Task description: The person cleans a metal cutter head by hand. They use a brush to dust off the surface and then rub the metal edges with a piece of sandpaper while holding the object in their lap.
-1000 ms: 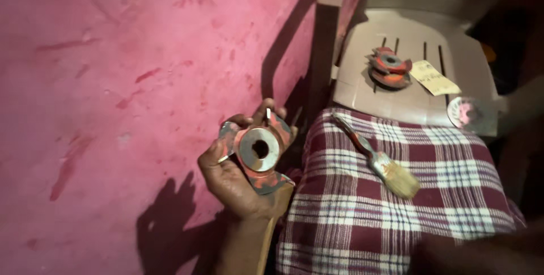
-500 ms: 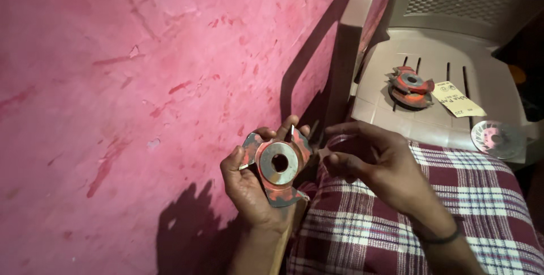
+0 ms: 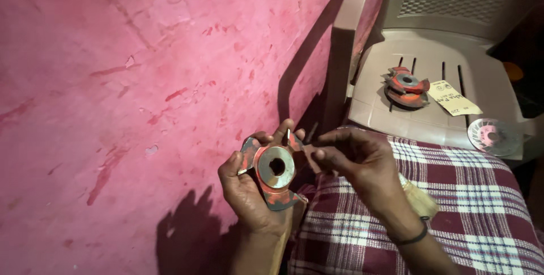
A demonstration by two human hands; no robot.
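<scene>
A pink plastered wall, scuffed and chipped, is filling the left side of the view. To the right a beige plastic chair is standing against it, and a maroon-and-white checked cloth is lying spread in front of the chair's seat.

On the seat a second red cutter head is resting beside a yellowish paper tag, and a ribbed metal disc is lying near the seat's front edge.

The left hand is cupping a red-painted winged cutter head from behind and below, close to the wall and just off the cloth's edge, with the fingers wrapping round its body and the silvery hub with its bore facing the camera. The right hand is closing thumb and forefinger at the tip of the upper right wing; whether it is pinching the tip itself or some small item there is too dark to tell.

The cutter is looking like solid steel, so it is probably weighing heavy for its size and staying rigid. Its wing tips are likely sharp; the hub and the flat flanks are seeming the safer places to grip, and worn paint may be leaving it a little slick.
</scene>
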